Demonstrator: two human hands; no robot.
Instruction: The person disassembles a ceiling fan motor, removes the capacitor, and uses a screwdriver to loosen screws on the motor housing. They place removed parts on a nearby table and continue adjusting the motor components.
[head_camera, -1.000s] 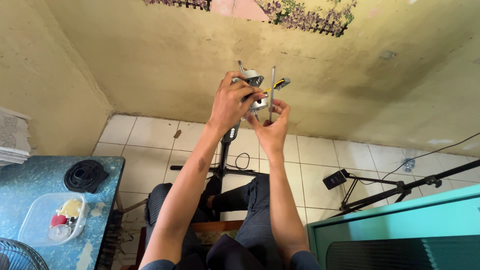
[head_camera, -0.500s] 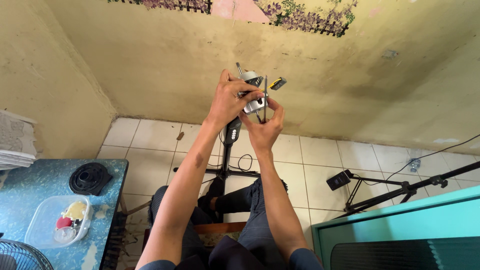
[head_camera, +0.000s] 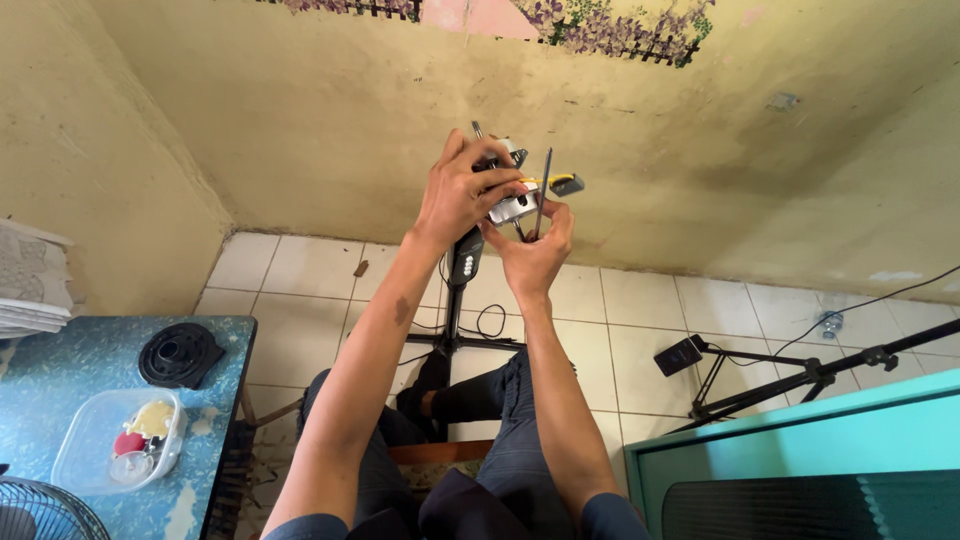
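Observation:
Both arms reach out in front of me at the top of the head view. My left hand (head_camera: 458, 196) wraps over a small metal motor-like part (head_camera: 512, 205) with yellow wiring. My right hand (head_camera: 533, 252) supports that part from below and pinches a thin dark screwdriver (head_camera: 542, 190) that stands upright beside it. A black stand (head_camera: 462, 290) with a small control box runs down behind the hands to the tiled floor.
A blue table (head_camera: 60, 400) at the left carries a clear plastic tub (head_camera: 120, 442) of small parts, a black round piece (head_camera: 180, 353) and a fan grille (head_camera: 40, 510). A teal cabinet (head_camera: 800, 450) stands at the right, a tripod (head_camera: 790, 375) and cables lie on the tiles.
The screwdriver has swung more upright beside the metal part. My hands stay together on it, and the view has shifted slightly to the right.

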